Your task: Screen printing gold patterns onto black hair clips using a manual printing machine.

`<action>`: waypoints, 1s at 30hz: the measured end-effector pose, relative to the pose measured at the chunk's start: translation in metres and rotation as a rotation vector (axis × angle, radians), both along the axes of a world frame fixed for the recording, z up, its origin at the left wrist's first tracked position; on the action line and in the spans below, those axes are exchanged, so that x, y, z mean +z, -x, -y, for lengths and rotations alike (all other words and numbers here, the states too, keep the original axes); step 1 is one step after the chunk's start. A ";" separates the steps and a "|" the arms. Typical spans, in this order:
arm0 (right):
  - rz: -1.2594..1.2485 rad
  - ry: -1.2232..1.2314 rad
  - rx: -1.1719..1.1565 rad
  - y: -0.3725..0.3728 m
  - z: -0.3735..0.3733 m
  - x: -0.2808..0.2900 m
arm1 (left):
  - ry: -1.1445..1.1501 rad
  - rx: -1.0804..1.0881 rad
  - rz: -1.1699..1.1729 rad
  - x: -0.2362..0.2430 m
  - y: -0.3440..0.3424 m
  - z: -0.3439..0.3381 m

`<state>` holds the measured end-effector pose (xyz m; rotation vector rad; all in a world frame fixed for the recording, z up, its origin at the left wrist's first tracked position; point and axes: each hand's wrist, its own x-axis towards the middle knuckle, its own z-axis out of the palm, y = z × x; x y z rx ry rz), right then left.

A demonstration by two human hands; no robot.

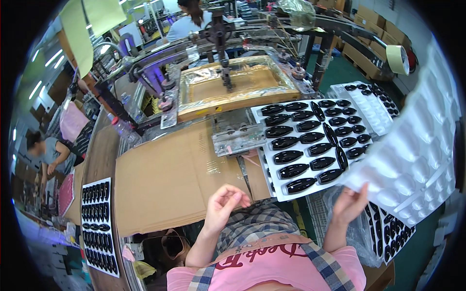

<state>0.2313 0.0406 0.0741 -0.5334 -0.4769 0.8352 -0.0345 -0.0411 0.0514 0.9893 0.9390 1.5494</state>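
White molded tray [407,165]: raised and tilted at the right of the frame, cavities vacant. Right hand [349,202]: grasping the tray's lower-left edge. Left hand [224,206]: released, fingers loosely curled, near the front edge of the cardboard sheet [165,179] at lower center. Filled tray [286,196]: right of center, bearing rows of glossy black parts [287,156]. Metal fixture [238,138]: adjoining the filled tray's left side. Rectangular frame [208,112]: upper center, behind the fixture. Second filled tray [96,222]: lower left, on the table [99,160].
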 end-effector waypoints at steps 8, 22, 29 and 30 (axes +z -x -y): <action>0.723 -0.148 0.918 0.102 0.022 -0.022 | -0.552 1.213 -0.825 0.026 0.026 0.044; 1.712 -0.708 1.173 0.202 -0.009 -0.013 | 0.645 1.825 -1.552 -0.022 0.113 0.213; 2.056 -0.783 0.717 0.313 -0.065 -0.044 | 0.491 0.941 -1.574 -0.047 0.114 0.162; 2.023 -0.849 0.466 0.323 -0.072 -0.060 | 0.439 0.829 -1.583 -0.046 0.111 0.141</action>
